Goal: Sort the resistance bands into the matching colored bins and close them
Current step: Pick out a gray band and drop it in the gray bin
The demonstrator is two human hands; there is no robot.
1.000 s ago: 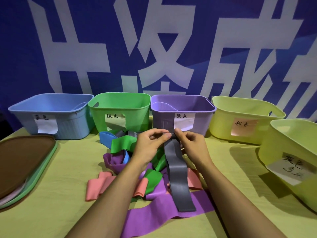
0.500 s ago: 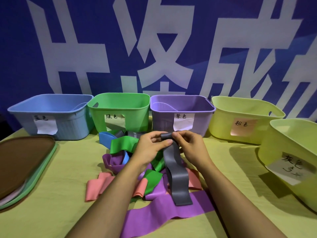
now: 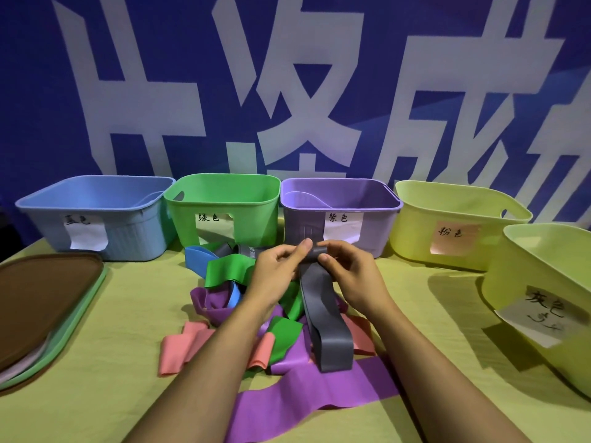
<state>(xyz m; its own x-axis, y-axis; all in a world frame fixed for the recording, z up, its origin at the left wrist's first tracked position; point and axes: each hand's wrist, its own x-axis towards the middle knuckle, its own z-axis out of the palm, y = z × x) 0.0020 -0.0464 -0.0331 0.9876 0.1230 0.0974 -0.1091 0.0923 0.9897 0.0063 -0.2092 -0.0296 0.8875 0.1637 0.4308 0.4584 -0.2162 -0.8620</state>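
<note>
Here both hands pinch the top of the grey band (image 3: 323, 311): left hand (image 3: 279, 270) and right hand (image 3: 350, 271) curl their fingers round its fold, above the band pile (image 3: 256, 314) on the table (image 3: 96, 394). Bin labels read 绿色 (image 3: 209, 217), 紫色 (image 3: 338, 217), 粉色 (image 3: 450, 232), 灰色 (image 3: 547, 306).

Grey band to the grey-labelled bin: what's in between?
Head view: bare yellow-green tablecloth only, between the grey band and the grey-labelled bin.
</note>
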